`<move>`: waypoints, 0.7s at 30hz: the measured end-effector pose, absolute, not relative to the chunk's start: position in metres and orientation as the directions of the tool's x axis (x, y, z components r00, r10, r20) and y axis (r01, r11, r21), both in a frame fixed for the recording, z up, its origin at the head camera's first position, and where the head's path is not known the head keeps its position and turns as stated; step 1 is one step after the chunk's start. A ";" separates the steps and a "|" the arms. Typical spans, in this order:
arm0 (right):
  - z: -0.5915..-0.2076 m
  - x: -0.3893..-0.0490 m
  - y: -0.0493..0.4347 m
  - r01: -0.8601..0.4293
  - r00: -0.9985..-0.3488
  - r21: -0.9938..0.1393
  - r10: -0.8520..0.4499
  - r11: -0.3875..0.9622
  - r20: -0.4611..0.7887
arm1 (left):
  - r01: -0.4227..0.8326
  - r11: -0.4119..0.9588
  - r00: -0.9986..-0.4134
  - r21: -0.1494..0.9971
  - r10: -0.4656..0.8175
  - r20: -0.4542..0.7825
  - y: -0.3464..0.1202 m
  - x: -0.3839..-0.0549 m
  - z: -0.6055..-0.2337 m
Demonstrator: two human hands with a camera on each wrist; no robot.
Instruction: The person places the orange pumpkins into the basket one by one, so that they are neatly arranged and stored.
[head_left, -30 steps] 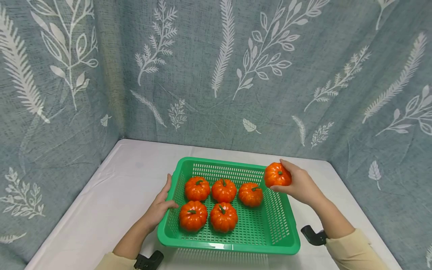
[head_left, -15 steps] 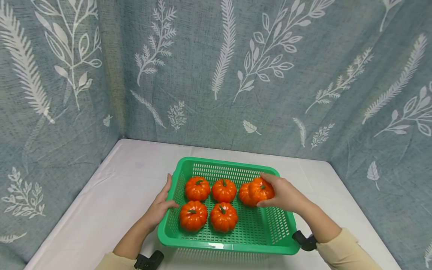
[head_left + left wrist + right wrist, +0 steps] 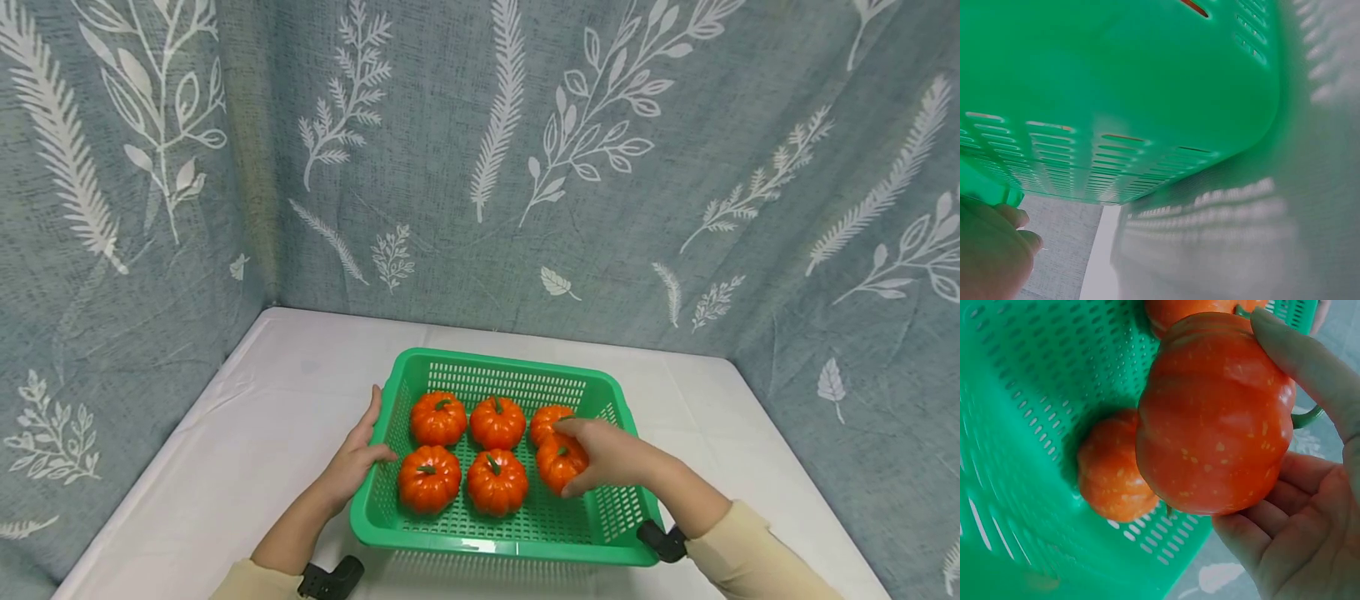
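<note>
A green plastic basket (image 3: 562, 552) with slotted walls stands on the white-covered table. My left hand (image 3: 355, 460) grips its left rim, thumb over the inside; the left wrist view shows the basket's outer wall (image 3: 1147, 69) and that hand (image 3: 997, 244) at the edge. With thumb and fingers my right hand (image 3: 618, 454) holds a small orange pumpkin (image 3: 557, 467) inside the right half of the basket, its green stem showing (image 3: 1307, 417). Just behind it, partly covered, lies another pumpkin (image 3: 546, 419). Several more sit in two rows at the left, including a front one (image 3: 498, 483).
Around the basket spreads a white tablecloth (image 3: 315, 358). Blue-grey curtains with white leaf prints (image 3: 450, 250) close off the back and both sides. Bare slotted floor (image 3: 558, 521) shows at the basket's front right.
From above the basket's right rim, my right hand has brought the held pumpkin left and toward the front, lower into the basket. My left hand stays on the rim.
</note>
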State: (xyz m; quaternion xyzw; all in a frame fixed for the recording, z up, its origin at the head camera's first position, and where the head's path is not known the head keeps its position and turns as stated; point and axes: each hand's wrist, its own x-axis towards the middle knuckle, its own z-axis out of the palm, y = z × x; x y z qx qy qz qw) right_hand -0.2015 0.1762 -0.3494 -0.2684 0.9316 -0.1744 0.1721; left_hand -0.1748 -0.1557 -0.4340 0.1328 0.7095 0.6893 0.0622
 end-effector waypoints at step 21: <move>-0.359 -0.196 0.160 -0.499 -0.677 -0.312 -0.588 0.809 -0.442 | 0.111 0.006 -0.955 0.994 0.276 0.105 -0.155 -0.169 -0.438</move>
